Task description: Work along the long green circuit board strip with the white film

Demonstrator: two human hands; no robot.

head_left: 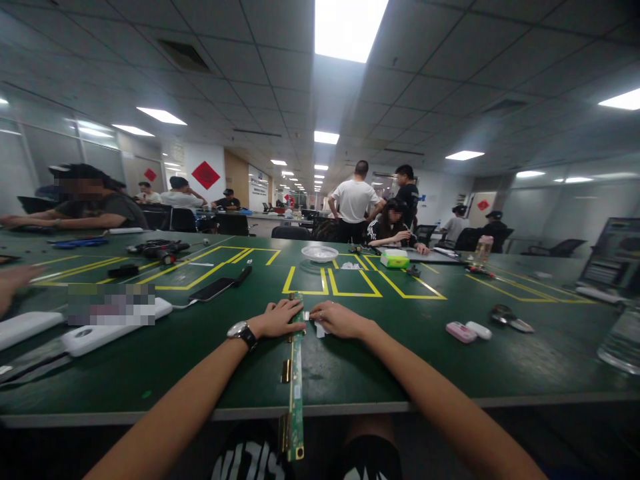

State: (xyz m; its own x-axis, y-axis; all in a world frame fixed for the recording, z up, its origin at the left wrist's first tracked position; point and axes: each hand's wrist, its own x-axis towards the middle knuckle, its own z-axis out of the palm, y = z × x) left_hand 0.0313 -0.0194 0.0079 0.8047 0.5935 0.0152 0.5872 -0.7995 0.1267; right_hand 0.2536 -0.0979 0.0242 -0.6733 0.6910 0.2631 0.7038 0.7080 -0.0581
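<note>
A long narrow green circuit board (pixel 296 373) lies lengthwise on the green table (pixel 350 367), its near end sticking out over the table edge. My left hand (pixel 277 319), with a wristwatch, rests flat with fingers spread on the board's far end. My right hand (pixel 338 320) lies just to the right of the board, its fingers closed on a small white scrap (pixel 321 329) pressed to the table.
A phone (pixel 212 289), white power banks (pixel 105 328) and tools lie to the left. A clear dish (pixel 320 253), a green box (pixel 395 260), small pink and white cases (pixel 468 331) and a water bottle (pixel 621 340) sit ahead and right. Several people sit or stand around.
</note>
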